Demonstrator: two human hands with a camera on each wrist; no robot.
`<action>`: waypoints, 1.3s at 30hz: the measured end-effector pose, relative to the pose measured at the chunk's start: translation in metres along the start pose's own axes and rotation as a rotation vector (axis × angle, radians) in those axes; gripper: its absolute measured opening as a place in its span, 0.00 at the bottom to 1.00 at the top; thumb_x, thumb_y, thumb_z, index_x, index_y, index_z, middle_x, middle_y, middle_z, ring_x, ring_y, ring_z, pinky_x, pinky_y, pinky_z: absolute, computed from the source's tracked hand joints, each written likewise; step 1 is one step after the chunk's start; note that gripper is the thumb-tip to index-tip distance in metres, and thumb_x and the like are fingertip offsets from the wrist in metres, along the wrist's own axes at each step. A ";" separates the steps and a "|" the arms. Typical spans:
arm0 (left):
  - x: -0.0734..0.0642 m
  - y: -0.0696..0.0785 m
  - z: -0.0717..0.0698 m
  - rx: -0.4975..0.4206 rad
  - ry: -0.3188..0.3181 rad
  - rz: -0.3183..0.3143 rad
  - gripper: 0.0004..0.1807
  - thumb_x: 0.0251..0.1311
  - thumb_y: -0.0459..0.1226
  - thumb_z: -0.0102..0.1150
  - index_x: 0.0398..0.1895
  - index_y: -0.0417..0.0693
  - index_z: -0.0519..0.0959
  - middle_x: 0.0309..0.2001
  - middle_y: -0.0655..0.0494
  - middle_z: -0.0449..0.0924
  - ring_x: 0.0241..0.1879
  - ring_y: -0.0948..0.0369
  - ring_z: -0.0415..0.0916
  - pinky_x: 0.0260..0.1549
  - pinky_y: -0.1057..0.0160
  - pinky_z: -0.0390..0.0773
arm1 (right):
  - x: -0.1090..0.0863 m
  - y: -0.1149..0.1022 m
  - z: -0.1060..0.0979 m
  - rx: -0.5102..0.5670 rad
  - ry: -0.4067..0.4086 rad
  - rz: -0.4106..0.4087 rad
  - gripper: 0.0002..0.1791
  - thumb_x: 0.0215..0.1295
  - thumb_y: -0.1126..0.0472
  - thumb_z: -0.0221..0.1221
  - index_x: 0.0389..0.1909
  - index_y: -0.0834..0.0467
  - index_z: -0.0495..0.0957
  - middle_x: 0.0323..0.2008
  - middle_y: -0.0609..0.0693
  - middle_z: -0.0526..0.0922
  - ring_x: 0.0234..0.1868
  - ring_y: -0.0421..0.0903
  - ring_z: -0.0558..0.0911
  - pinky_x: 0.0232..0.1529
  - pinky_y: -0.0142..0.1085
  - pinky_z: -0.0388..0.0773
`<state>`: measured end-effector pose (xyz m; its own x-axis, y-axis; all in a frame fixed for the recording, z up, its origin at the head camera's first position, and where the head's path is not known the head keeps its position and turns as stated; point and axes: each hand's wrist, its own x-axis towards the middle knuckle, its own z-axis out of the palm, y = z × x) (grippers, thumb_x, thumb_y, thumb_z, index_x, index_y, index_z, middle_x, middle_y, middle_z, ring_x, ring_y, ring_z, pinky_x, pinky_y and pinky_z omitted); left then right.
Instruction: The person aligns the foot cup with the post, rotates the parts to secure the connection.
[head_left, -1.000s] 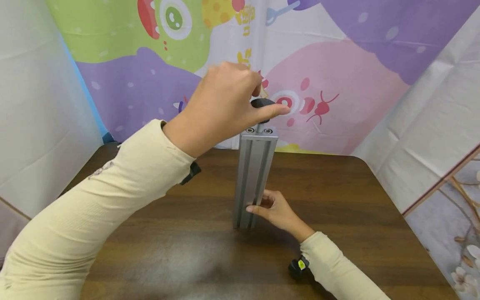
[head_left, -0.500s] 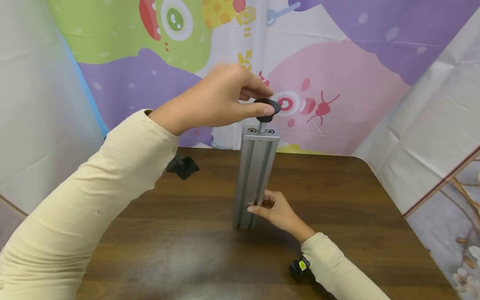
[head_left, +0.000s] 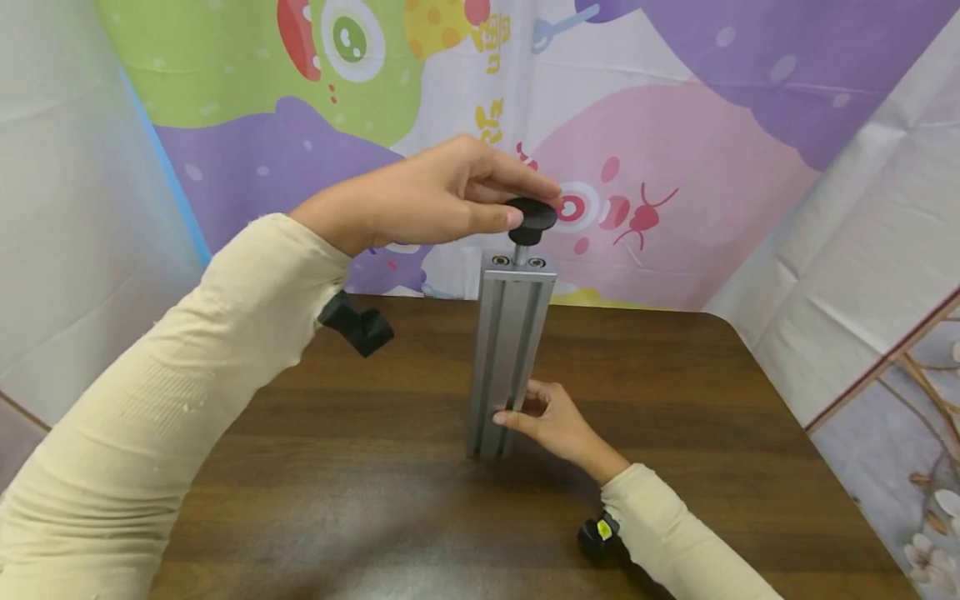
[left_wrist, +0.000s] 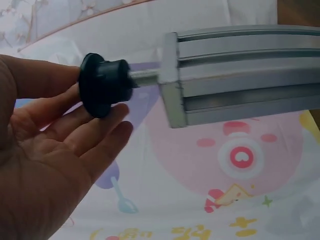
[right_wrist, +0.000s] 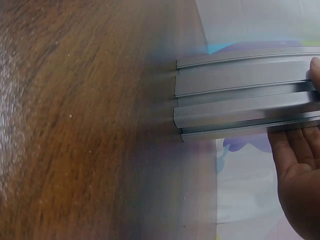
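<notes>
Nearest, wooden table [head_left: 360,508], metal post [head_left: 508,350] upright on it. Right hand [head_left: 555,425] at five o'clock from post's middle, gripping lower part, thumb on near face. Black knob [head_left: 534,215] on thin rod [head_left: 521,254] at post's twelve o'clock end. Left hand [head_left: 442,196] at knob's nine o'clock, thumb and partly spread fingers pinching its rim. Behind, cartoon curtain [head_left: 675,125] at twelve.

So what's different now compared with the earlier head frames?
The left hand has shifted left: its thumb, first stretched past the knob, is now at the knob's left edge, and its curled fingers have straightened out toward the far edge. I can't tell whether it pinches the knob or has let go. The right hand holds the upright bar as before.
</notes>
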<state>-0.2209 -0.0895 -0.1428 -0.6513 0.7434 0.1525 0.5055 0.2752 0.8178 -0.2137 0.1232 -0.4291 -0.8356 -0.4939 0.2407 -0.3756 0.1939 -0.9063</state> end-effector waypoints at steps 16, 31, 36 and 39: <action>0.001 0.005 0.039 1.160 0.573 0.197 0.33 0.55 0.65 0.55 0.19 0.43 0.77 0.20 0.53 0.70 0.19 0.56 0.69 0.17 0.58 0.74 | 0.001 0.002 0.001 0.011 -0.005 -0.007 0.12 0.60 0.67 0.64 0.43 0.67 0.80 0.41 0.60 0.85 0.41 0.43 0.85 0.42 0.35 0.81; 0.004 -0.019 0.007 -0.289 0.084 0.048 0.27 0.60 0.26 0.58 0.64 0.37 0.69 0.58 0.46 0.77 0.59 0.59 0.74 0.57 0.61 0.73 | 0.000 0.001 0.000 0.017 -0.001 0.030 0.13 0.59 0.67 0.65 0.43 0.68 0.80 0.41 0.61 0.85 0.41 0.44 0.85 0.42 0.35 0.81; 0.007 -0.033 0.004 -0.462 -0.041 0.148 0.27 0.63 0.23 0.50 0.67 0.34 0.64 0.62 0.42 0.72 0.65 0.55 0.67 0.65 0.58 0.64 | 0.000 -0.001 0.000 0.007 -0.003 0.062 0.12 0.59 0.64 0.65 0.42 0.66 0.80 0.43 0.59 0.85 0.42 0.45 0.85 0.43 0.34 0.81; 0.007 -0.031 0.004 -0.418 -0.040 0.160 0.27 0.63 0.26 0.49 0.67 0.35 0.65 0.63 0.43 0.72 0.64 0.56 0.68 0.66 0.58 0.63 | 0.000 0.000 0.000 -0.004 0.001 0.058 0.12 0.59 0.64 0.65 0.43 0.66 0.80 0.43 0.59 0.85 0.42 0.45 0.84 0.42 0.34 0.80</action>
<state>-0.2385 -0.0900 -0.1693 -0.5573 0.7816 0.2801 0.3205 -0.1087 0.9410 -0.2138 0.1230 -0.4286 -0.8566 -0.4804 0.1882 -0.3281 0.2256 -0.9173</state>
